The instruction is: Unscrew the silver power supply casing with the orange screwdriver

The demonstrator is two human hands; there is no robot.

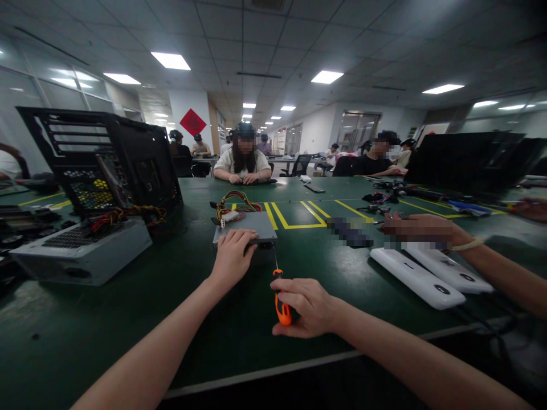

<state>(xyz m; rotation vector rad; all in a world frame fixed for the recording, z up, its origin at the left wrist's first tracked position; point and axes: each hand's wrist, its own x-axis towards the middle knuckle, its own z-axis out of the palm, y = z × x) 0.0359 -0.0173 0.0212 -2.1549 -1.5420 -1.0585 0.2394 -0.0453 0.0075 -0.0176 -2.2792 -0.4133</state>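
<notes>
Power supply (265, 222) is held under the left grip (234, 250); the right grip (306, 304) clasps a screwdriver (278, 274) (orange-handled).

The grey box (265, 223) looks like smooth, matt metal; the screwdriver (277, 273) has an orange plastic handle (284, 314) and slim metal shaft (276, 257). The green tabletop (222, 341) is smooth, faintly glossy; at right, white slabs (412, 278) look like shiny plastic.

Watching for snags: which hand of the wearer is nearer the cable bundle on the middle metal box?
Left. The left hand rests on the box, just short of the cable bundle; the right hand, holding the orange screwdriver, is farther off, nearer the wearer.
</notes>
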